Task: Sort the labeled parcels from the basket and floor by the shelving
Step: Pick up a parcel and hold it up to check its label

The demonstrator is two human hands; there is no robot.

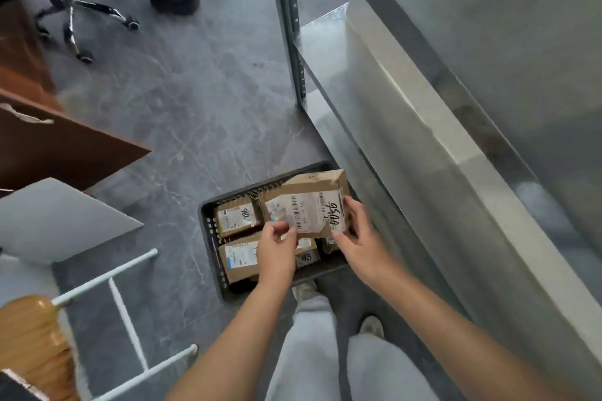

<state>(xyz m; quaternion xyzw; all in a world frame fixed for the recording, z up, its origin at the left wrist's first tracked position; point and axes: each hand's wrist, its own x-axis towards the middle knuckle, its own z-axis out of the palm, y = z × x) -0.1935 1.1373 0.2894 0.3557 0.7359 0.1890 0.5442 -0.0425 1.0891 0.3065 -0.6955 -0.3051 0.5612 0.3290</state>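
Head view: the person is holding one cardboard parcel point(312, 205) above the dark basket point(208, 231), which is standing on the floor point(195, 107) just left of the shelving point(423, 179). The left hand point(277, 249) is pinching the parcel's near-left edge between thumb and fingertips; the right hand point(356, 231) is curling round its right end. The carton is looking crumpled and torn at the label, so it is probably light and only moderately stiff; gripping both short ends, clear of the ripped paper, is appearing safest. Further labelled parcels, including a marked parcel point(237, 216), are lying flat and packed closely in the basket. The shelf edge is running close along the right, and the shelving upright point(294, 42) is standing far ahead. Open floor is lying far and left; a white stool frame point(130, 303) is limiting the near left.
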